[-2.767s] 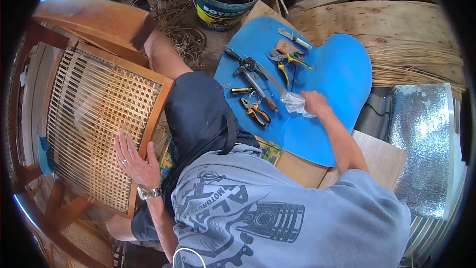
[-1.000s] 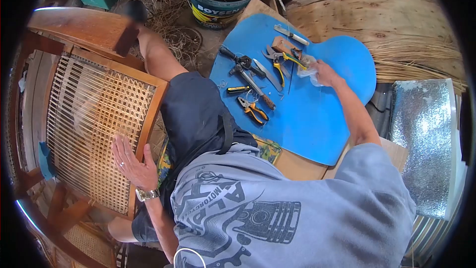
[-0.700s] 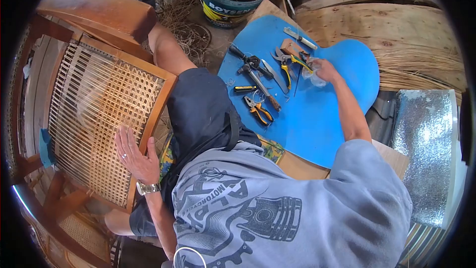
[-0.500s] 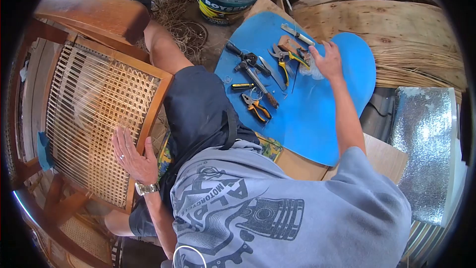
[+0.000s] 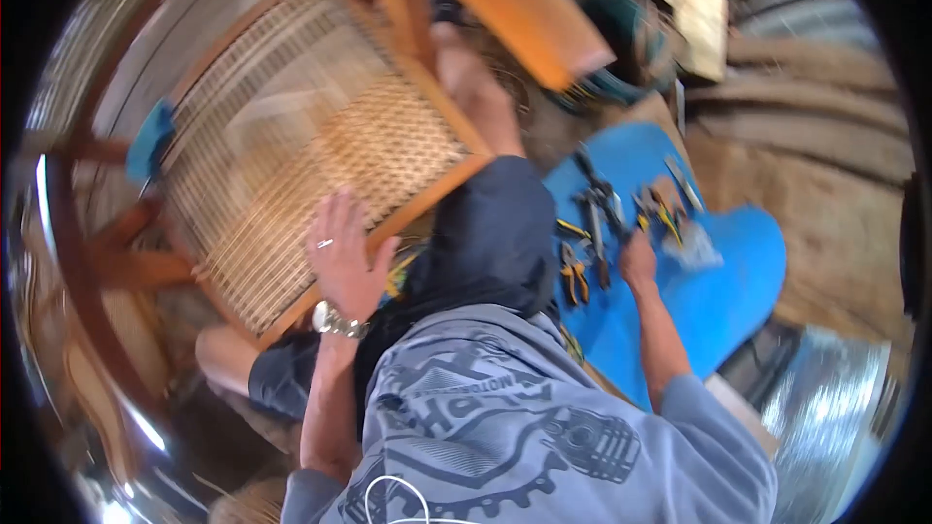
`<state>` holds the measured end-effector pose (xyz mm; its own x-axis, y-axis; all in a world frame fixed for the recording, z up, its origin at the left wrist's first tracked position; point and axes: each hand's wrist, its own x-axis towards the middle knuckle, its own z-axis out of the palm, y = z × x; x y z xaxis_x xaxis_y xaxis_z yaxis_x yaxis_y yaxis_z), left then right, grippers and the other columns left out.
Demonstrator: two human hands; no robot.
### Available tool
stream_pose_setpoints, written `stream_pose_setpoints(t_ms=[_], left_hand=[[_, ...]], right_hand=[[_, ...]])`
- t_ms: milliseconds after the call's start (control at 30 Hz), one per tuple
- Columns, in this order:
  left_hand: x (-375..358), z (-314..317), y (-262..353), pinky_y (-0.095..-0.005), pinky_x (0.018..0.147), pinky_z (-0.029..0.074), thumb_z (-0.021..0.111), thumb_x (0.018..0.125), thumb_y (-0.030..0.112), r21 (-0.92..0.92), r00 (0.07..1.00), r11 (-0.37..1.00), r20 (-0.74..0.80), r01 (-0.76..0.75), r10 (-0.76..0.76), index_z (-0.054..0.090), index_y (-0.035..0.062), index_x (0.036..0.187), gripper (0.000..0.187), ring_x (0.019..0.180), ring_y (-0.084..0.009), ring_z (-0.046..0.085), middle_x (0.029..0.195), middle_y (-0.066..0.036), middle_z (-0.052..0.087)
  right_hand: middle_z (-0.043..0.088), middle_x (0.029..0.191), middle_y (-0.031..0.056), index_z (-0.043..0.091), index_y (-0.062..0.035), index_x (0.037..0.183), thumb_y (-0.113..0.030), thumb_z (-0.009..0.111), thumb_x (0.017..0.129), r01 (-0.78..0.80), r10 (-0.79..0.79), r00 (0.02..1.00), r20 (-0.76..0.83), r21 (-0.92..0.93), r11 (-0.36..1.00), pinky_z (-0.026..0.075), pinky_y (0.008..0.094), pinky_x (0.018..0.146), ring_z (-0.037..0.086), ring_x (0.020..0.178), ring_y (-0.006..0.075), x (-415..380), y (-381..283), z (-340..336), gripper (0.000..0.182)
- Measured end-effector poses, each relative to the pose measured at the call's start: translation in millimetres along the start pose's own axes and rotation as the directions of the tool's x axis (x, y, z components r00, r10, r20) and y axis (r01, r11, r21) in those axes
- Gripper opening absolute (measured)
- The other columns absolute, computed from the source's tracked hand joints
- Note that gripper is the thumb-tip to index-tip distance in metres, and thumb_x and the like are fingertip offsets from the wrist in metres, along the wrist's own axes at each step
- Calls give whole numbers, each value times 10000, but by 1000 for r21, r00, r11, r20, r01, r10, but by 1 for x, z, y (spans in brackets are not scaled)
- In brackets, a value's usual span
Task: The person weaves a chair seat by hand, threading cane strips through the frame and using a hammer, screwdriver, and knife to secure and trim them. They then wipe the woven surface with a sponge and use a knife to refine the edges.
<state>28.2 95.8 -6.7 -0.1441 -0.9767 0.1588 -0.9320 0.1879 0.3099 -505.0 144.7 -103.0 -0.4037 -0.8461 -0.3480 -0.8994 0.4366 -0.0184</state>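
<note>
My left hand [image 5: 348,247] lies flat with fingers stretched out on the woven cane panel [image 5: 393,150], near its wooden frame edge. A ring and a wristwatch [image 5: 340,320] are on it. The panel belongs to a wooden chair resting over my legs; its weave is dense at the near side and only parallel strands at the far side. My right hand [image 5: 638,257] is low over the blue board [image 5: 684,315], beside the yellow-handled pruning shears [image 5: 660,216]. Its fingers are blurred, so what it touches cannot be made out. Pliers [image 5: 574,275] and a hammer [image 5: 596,233] lie to its left.
A clear plastic bag [image 5: 695,247] lies on the board. A chair arm [image 5: 515,15] juts out near a dark bucket [image 5: 631,39]. Wooden planks [image 5: 825,175] stand at the right, with silvery foil sheeting [image 5: 825,398] below. Blue material [image 5: 150,141] is tied on the chair frame.
The view has swung left, shifting everything rightward. My right hand has come from the plastic bag back toward the tools near the shears' handles. My left hand stays on the cane panel.
</note>
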Motion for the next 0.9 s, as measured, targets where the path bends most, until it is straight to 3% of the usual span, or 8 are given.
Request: stream_pose_setpoints(t_ms=[167, 300, 433, 467, 533, 567, 700, 900], left_hand=[[5, -9, 7, -519, 1177, 286, 744, 874, 363, -113, 995, 989, 1, 100, -101, 572, 37, 1369, 617, 1470, -388, 345, 1565, -159, 431], [26, -3, 20, -541, 1175, 282, 758, 859, 395, -223, 989, 970, -82, 98, -119, 576, 53, 1362, 635, 1458, -407, 346, 1544, -157, 443], [63, 12, 29, -563, 1210, 233, 744, 858, 474, -337, 999, 942, -41, -5, -9, 543, 38, 1406, 728, 1496, -420, 273, 1577, -167, 387], [74, 14, 32, -567, 1222, 214, 735, 859, 498, -366, 999, 930, -12, -35, 33, 531, 31, 1420, 758, 1511, -423, 242, 1593, -167, 360], [95, 22, 33, -571, 1237, 181, 724, 839, 570, -379, 997, 925, 47, -36, 58, 483, 2, 1456, 872, 1531, -427, 176, 1621, -180, 292], [104, 26, 33, -571, 1239, 179, 724, 826, 594, -389, 996, 920, 51, -44, 69, 466, -8, 1463, 914, 1532, -430, 166, 1625, -196, 271], [121, 33, 32, -561, 1250, 137, 667, 810, 697, -347, 993, 937, 91, -38, 74, 412, -23, 1500, 1030, 1537, -433, 138, 1636, -230, 224], [122, 37, 30, -543, 1258, 106, 615, 816, 748, -323, 994, 946, 84, -40, 70, 375, -18, 1534, 1077, 1544, -425, 122, 1647, -241, 207]], right_hand=[[664, 991, 246, 561, -8, 1078, -263, 726, 898, 160, -163, 968, -192, -35, 987, 505, 537, 813, 642, 957, 468, -3, 8, 18, 352], [686, 957, 207, 613, -26, 997, -225, 731, 900, -97, 118, 991, -69, 255, 962, 503, 496, 828, 644, 978, 409, -1, 19, 33, 250], [661, 907, 178, 597, -27, 990, -153, 646, 956, -41, 6, 967, -255, -133, 990, 494, 457, 795, 636, 866, 383, -23, 0, -1, 140], [661, 907, 178, 597, -27, 990, -153, 646, 956, -45, 5, 965, -262, -149, 988, 494, 457, 795, 636, 866, 383, -23, 2, -10, 140], [635, 880, 175, 558, -26, 1021, -124, 597, 981, 46, -8, 942, -336, 104, 993, 493, 450, 753, 624, 810, 367, -21, 4, -28, 113], [604, 815, 140, 553, -30, 1065, -131, 549, 1011, 19, 58, 962, -267, 278, 960, 473, 437, 697, 596, 724, 311, -21, 4, -43, 114], [556, 791, 52, 564, -26, 1137, -167, 514, 1049, 130, -104, 990, -94, 331, 935, 456, 346, 667, 522, 705, 156, -56, -63, -129, 174], [576, 825, 23, 636, -14, 1175, -173, 578, 1031, 67, -340, 880, 332, 621, 781, 446, 301, 627, 503, 702, 79, -90, -250, -214, 222]])
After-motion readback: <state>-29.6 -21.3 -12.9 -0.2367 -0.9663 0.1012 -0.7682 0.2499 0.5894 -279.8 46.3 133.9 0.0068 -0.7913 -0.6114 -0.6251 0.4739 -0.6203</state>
